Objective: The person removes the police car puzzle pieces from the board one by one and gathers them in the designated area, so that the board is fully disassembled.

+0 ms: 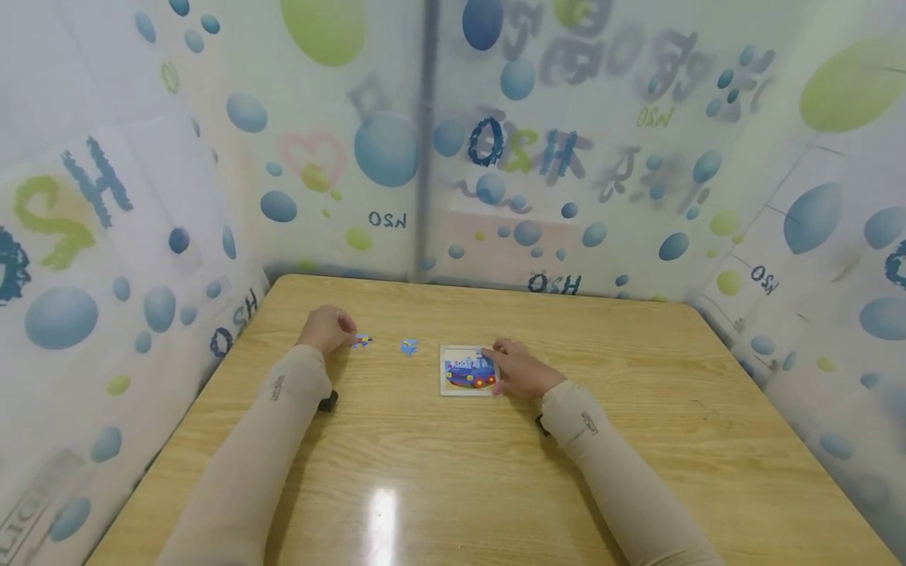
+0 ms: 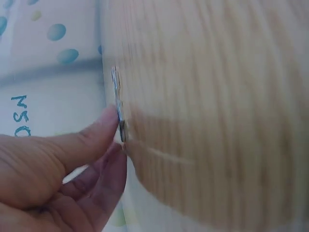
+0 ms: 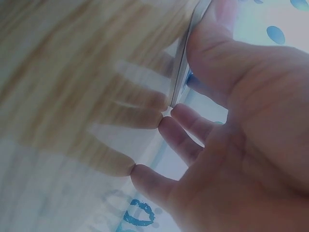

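Near the far left of the table, my left hand [image 1: 328, 328] pinches a blue puzzle piece [image 1: 362, 340] with red and yellow marks by its edge. In the left wrist view, the thumb [image 2: 104, 128] lies against the thin piece [image 2: 117, 96], low over the wood. A second blue puzzle piece [image 1: 409, 347] lies flat between that hand and a square puzzle board [image 1: 470, 371] picturing a blue vehicle with red wheels. At the board's right side rests my right hand [image 1: 522, 369], thumb and index finger touching it. Its other fingers [image 3: 178, 137] extend to the tabletop.
The wooden table [image 1: 439, 472] has a glossy top that reflects a light near its front. A patterned curtain [image 1: 396, 196] with balloon shapes and letters encloses the back and both sides. Dark wrist straps [image 1: 329, 402] show below the sleeves.
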`<state>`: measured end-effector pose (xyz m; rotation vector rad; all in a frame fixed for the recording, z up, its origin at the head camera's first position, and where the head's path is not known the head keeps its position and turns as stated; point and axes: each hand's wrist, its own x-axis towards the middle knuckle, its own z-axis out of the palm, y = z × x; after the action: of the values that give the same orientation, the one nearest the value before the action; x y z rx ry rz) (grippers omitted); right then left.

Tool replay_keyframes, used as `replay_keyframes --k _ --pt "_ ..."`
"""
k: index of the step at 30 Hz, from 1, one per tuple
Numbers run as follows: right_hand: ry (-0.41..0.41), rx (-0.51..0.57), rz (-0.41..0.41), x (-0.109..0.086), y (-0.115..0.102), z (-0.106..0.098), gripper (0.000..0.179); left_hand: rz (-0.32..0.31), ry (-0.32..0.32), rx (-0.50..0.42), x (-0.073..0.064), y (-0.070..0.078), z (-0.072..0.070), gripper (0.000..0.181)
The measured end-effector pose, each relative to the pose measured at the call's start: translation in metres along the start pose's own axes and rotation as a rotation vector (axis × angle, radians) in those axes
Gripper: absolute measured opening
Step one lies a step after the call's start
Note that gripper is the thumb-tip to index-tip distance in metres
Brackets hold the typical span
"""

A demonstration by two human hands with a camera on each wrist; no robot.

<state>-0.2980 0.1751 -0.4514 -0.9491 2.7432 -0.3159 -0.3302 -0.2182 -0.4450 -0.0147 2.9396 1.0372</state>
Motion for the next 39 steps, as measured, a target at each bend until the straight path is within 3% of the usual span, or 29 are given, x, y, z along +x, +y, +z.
replay_keyframes --k 3,6,13,18,23,31,39 --pt "-0.001 0.007 0.005 -0.001 -0.002 0.0 0.075 0.022 0.024 0.069 0.0 0.001 0.001 0.02" --pt "-0.006 0.014 0.009 -0.002 -0.004 0.0 0.074 0.022 0.026 0.077 0.001 -0.002 0.001 0.02" --pt "-0.015 0.016 0.007 -0.001 -0.008 -0.001 0.073 0.023 0.025 -0.025 -0.002 -0.016 -0.002 0.025" --pt "-0.027 0.017 0.023 0.0 -0.01 -0.002 0.075 0.063 0.022 -0.07 -0.012 -0.022 -0.007 0.031" --pt "-0.032 0.02 0.031 0.001 -0.007 -0.003 0.075 0.048 0.027 -0.107 -0.022 -0.022 -0.011 0.031" --pt "-0.025 0.017 0.029 0.0 -0.008 -0.005 0.076 0.075 -0.069 -0.214 -0.027 -0.001 -0.011 0.035" --pt "-0.005 0.014 0.042 0.002 -0.006 -0.004 0.083 0.144 -0.175 -0.277 -0.032 0.036 0.001 0.038"
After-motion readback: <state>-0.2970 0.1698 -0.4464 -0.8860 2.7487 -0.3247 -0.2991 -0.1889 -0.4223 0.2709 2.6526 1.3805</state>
